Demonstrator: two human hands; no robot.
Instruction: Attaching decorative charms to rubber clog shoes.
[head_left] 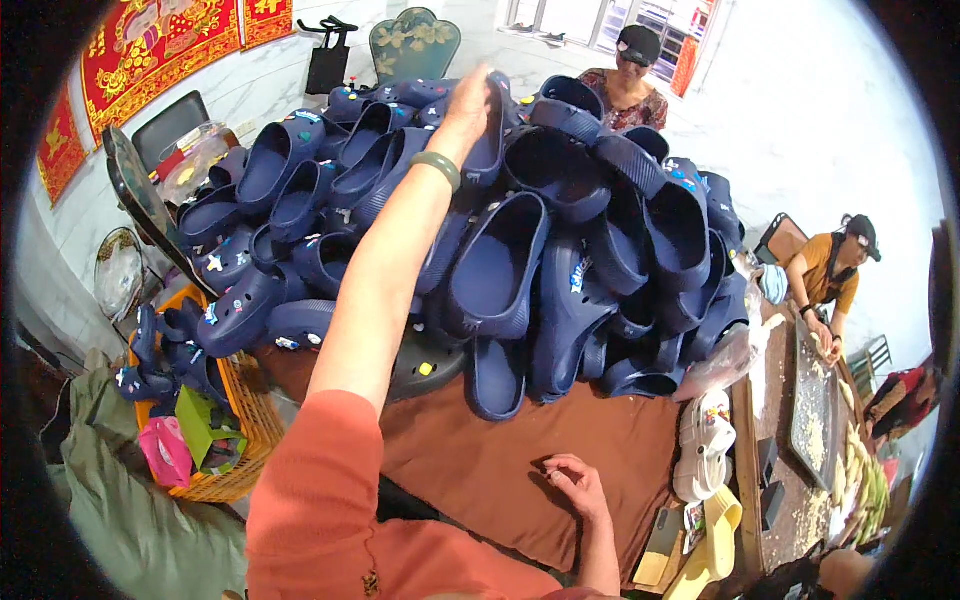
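Navy-blue clogs are heaped high over the brown cloth, many with small coloured charms on their uppers. Across the heap stretches my left arm, and my left hand grips the edge of an upright clog near the top; its fingertips are partly hidden. Low over the cloth, my right hand has its fingers curled, with a small dark thing at the fingertips, too small to name. A darker grey clog with a yellow charm lies under my left forearm, at the heap's near edge.
An orange basket at left holds more clogs and bags. White clogs, a yellow clog and a phone sit at right. One person is behind the heap; another works at a tray.
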